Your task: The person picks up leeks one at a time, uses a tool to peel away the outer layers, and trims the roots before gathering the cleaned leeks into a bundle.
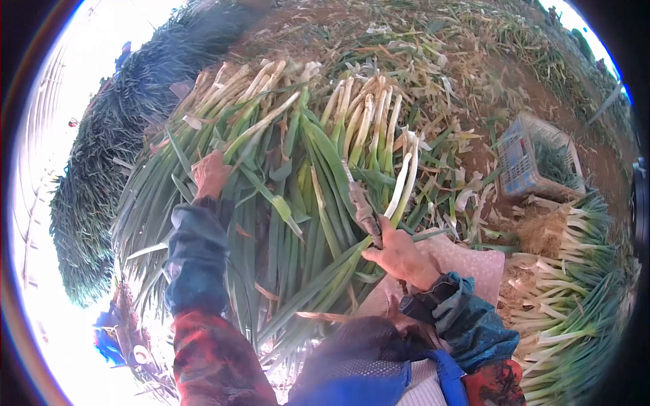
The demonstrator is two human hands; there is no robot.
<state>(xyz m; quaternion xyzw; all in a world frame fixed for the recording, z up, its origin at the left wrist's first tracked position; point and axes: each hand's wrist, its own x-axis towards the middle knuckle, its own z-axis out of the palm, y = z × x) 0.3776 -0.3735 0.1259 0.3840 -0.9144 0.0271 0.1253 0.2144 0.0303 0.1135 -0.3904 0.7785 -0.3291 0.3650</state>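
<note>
Blue cloth and dark mesh fabric fill the near edge of my view, with the sleeved arms reaching away on either side. Beyond them I have the big heap of leeks across the middle, its green leaves fanned toward the near side and its pale stems lined up at the far edge.

On the left of the heap I see the left hand from its back, fingers curled at the leafy end of a single leek whose white end points far and to the right. I cannot tell how tightly they close on it. The right hand is wrapped around the handle of a slim tool, its narrow tip slanting far and left over the leaves. Just beyond that hand, two bright white stems stick out of the heap.

Below the right hand I see a pale pink cloth. To the right lies a row of leeks with roots attached, and farther off, a plastic crate with greens inside. A dark green mound runs along the left, and loose trimmings litter the far soil.
</note>
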